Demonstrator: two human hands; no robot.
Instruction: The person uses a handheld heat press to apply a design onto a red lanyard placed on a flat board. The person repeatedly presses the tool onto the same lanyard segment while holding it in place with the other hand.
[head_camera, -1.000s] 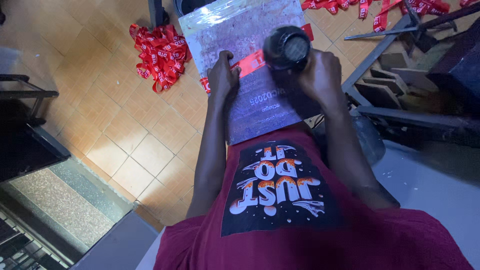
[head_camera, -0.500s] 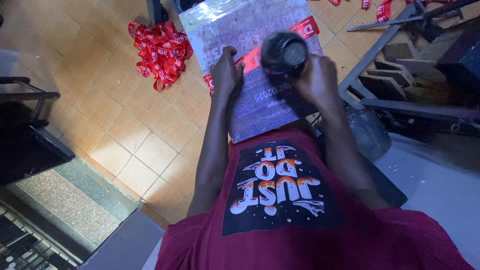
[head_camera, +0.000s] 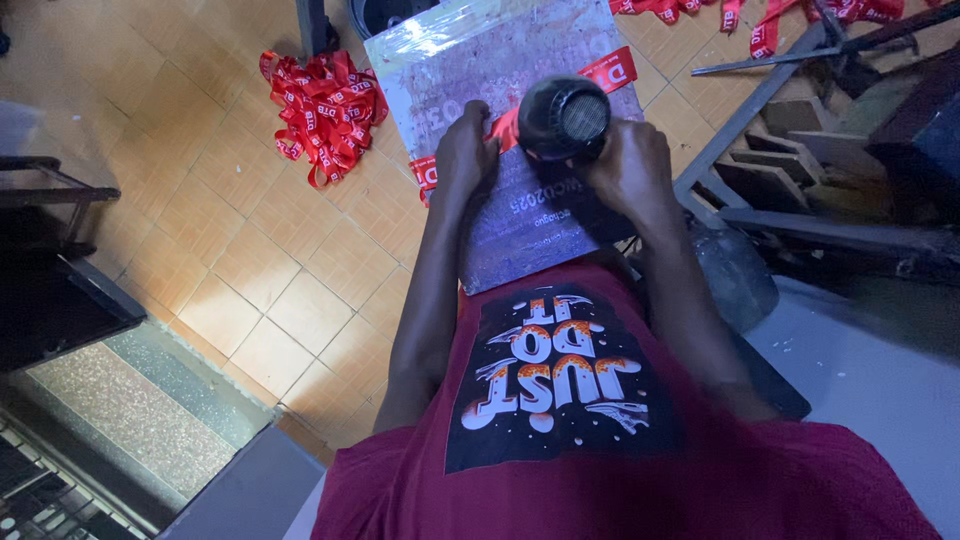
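Board (head_camera: 520, 215) — grey, plastic-wrapped, flat on the person's lap, tilted away over the tiled floor (head_camera: 250, 250).
Red ribbon strip (head_camera: 500, 130) — lies across the board, both ends overhanging its edges.
Left hand (head_camera: 465, 150) — fingers curled down, pressing the strip to the board.
Right hand (head_camera: 630, 165) — fingers wrapped round a black hair dryer (head_camera: 563, 118), held just above the strip.
Heap of red ribbons (head_camera: 320, 110) — on the floor, left of the board.
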